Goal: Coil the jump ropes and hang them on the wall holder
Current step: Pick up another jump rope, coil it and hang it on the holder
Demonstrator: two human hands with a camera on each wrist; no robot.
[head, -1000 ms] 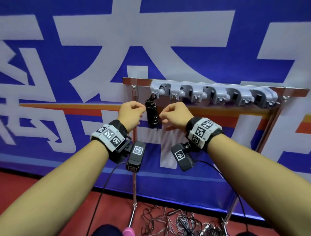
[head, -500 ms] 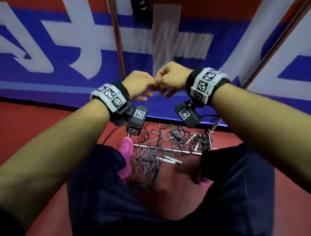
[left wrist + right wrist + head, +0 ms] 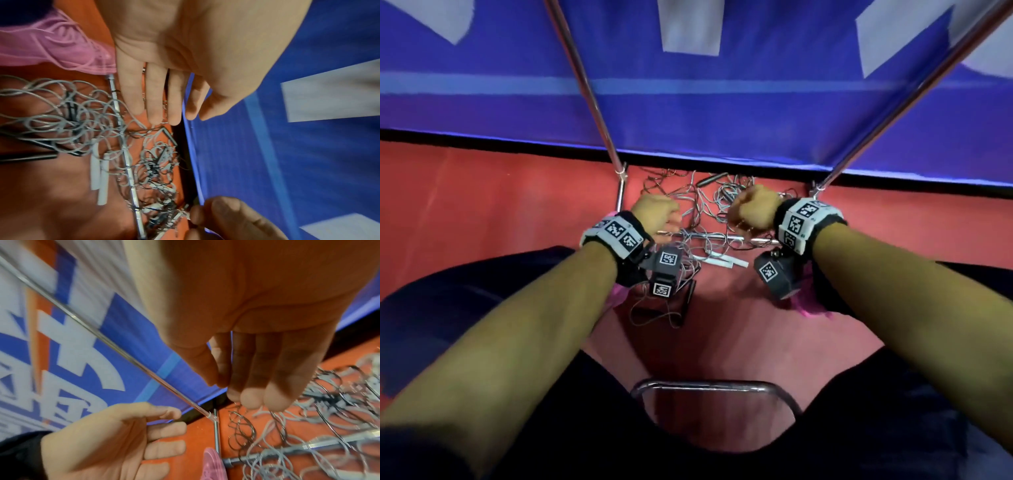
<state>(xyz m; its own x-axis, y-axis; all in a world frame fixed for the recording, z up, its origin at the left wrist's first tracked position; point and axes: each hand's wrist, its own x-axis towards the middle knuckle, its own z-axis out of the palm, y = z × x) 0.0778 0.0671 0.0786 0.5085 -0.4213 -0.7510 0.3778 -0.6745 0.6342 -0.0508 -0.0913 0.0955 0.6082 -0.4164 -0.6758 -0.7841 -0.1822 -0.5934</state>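
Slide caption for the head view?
Left hand and right hand reach for tangled jump ropes on the red floor.

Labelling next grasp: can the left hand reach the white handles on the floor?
Likely yes: left hand is open and empty, and the white handles lie mostly bare on the floor nearby.

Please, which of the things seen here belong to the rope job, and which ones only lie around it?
For the job:
- tangled jump ropes on the red floor
- white handles among them
- left hand, fingers straight, above the ropes
- right hand, at the ropes

Only lying about:
- pink shoe cover
- blue banner
- metal pole
- chrome bar
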